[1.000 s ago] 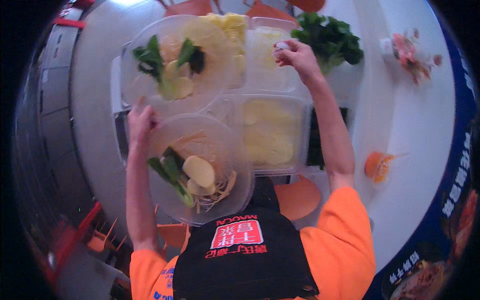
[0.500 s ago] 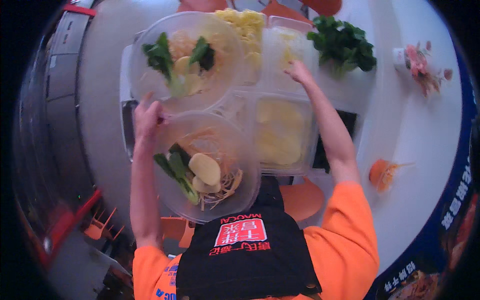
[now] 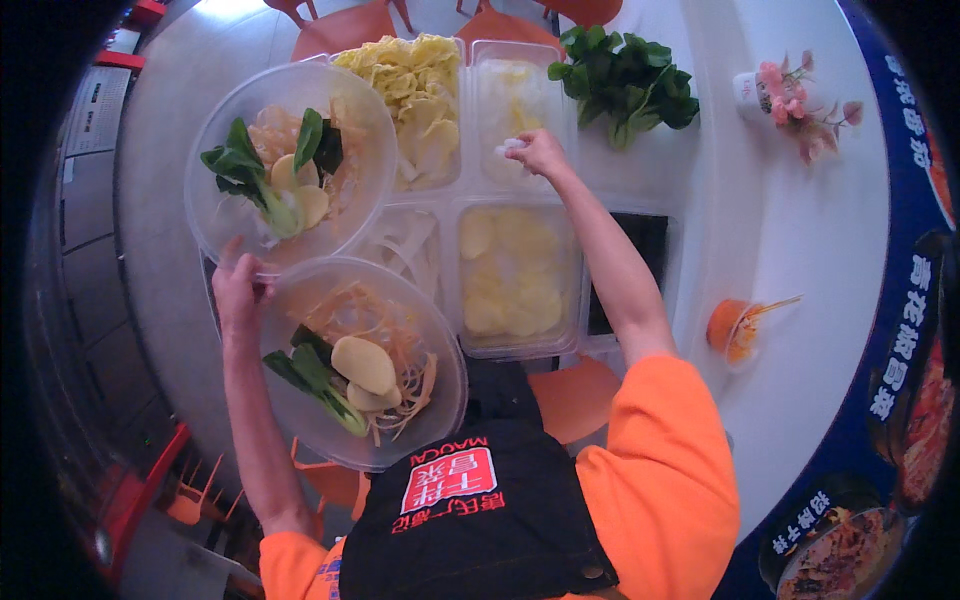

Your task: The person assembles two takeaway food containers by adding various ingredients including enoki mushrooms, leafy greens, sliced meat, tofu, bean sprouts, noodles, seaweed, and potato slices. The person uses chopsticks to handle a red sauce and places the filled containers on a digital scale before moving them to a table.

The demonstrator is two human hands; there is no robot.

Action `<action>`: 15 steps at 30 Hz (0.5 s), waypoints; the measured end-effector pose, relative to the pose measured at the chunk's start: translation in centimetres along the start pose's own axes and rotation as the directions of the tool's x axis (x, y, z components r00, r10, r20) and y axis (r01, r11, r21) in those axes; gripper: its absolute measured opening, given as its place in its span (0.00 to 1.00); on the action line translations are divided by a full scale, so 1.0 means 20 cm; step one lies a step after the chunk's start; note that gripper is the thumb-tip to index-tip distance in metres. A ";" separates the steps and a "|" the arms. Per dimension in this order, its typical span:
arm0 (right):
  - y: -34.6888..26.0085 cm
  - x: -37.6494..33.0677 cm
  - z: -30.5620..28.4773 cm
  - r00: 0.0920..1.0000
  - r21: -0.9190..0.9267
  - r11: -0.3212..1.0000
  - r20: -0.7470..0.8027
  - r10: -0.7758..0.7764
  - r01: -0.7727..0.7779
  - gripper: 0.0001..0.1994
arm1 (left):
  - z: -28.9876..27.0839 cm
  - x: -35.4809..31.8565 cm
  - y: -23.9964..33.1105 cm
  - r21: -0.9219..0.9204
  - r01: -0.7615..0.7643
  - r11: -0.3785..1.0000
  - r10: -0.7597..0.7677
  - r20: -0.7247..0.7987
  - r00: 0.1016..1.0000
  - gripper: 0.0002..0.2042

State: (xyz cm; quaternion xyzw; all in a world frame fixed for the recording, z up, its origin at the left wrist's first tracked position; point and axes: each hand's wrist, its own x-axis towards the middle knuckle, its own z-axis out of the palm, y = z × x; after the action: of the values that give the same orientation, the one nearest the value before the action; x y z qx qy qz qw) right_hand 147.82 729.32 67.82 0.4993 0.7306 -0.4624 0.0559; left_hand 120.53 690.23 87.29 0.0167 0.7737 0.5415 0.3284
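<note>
My left hand [image 3: 242, 288] is closed on the touching rims of two clear plastic bowls. The far bowl [image 3: 362, 108] and the near bowl [image 3: 425, 318] each contain leafy greens, potato slices and pale orange-brown shreds. Over a clear tub [image 3: 480, 165] with whitish, translucent food, my right hand [image 3: 540, 153] pinches a small white piece of food [image 3: 512, 147], its kind unclear. Left of that tub stands a container of yellowish cabbage leaves [image 3: 410, 85]. Closer to me is a tub of potato slices [image 3: 512, 270], beside one of wide white strips [image 3: 405, 245] partly covered by the bowls.
A bunch of leafy greens [image 3: 628, 85] lies right of the tubs. A dark tray [image 3: 640, 260] sits under my right forearm. Farther right are a pink flower pot [image 3: 785, 95] and an orange cup with sticks [image 3: 735, 328]. Orange chairs [image 3: 575, 398] surround the table.
My right hand has drawn slightly back toward me and now shows a white piece in its fingers. The whole view has shifted; my left hand keeps hold of the bowls.
</note>
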 end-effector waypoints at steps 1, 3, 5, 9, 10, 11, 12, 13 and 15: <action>-0.01 -0.03 -0.02 1.000 0.101 0.995 0.017 0.007 -0.009 0.17 | 0.00 0.00 0.00 0.008 0.004 1.000 -0.004 -0.001 1.000 0.29; -0.02 -0.06 -0.06 1.000 0.255 0.967 0.001 0.012 -0.012 0.15 | -0.01 0.00 0.00 0.024 0.003 1.000 -0.003 -0.005 1.000 0.29; -0.02 -0.09 -0.08 0.998 0.352 0.936 -0.061 0.016 0.007 0.13 | -0.03 0.01 -0.02 0.035 0.002 0.999 -0.002 -0.008 1.000 0.29; -0.04 -0.15 -0.13 0.983 0.317 0.934 -0.137 -0.124 0.162 0.11 | -0.04 0.03 -0.04 0.037 -0.005 0.999 0.006 -0.023 1.000 0.28; -0.05 -0.19 -0.15 0.976 0.296 0.938 -0.171 -0.134 0.181 0.11 | -0.04 0.03 -0.04 0.030 -0.003 1.000 0.004 -0.028 1.000 0.28; -0.09 -0.22 -0.19 0.963 0.268 0.940 -0.222 -0.151 0.209 0.11 | -0.04 0.03 -0.03 0.011 0.014 1.000 -0.013 -0.042 0.999 0.27; -0.14 -0.26 -0.23 0.964 0.381 0.892 -0.192 -0.183 0.245 0.11 | -0.03 0.03 -0.02 0.031 -0.004 1.000 0.004 -0.026 1.000 0.27; -0.19 -0.34 -0.26 0.962 0.486 0.832 -0.177 -0.206 0.268 0.12 | -0.03 0.02 -0.02 0.048 0.007 0.999 -0.007 -0.015 1.000 0.26; -0.35 -0.51 -0.36 0.957 0.618 0.732 -0.148 -0.250 0.287 0.12 | -0.02 0.02 0.00 0.056 -0.008 0.998 0.007 0.017 1.000 0.24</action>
State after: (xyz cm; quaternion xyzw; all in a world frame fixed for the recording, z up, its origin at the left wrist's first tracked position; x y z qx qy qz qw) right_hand 150.16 727.07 81.76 0.3905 0.5977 -0.6703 -0.2024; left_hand 120.07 690.11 87.24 0.0335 0.7859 0.5206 0.3321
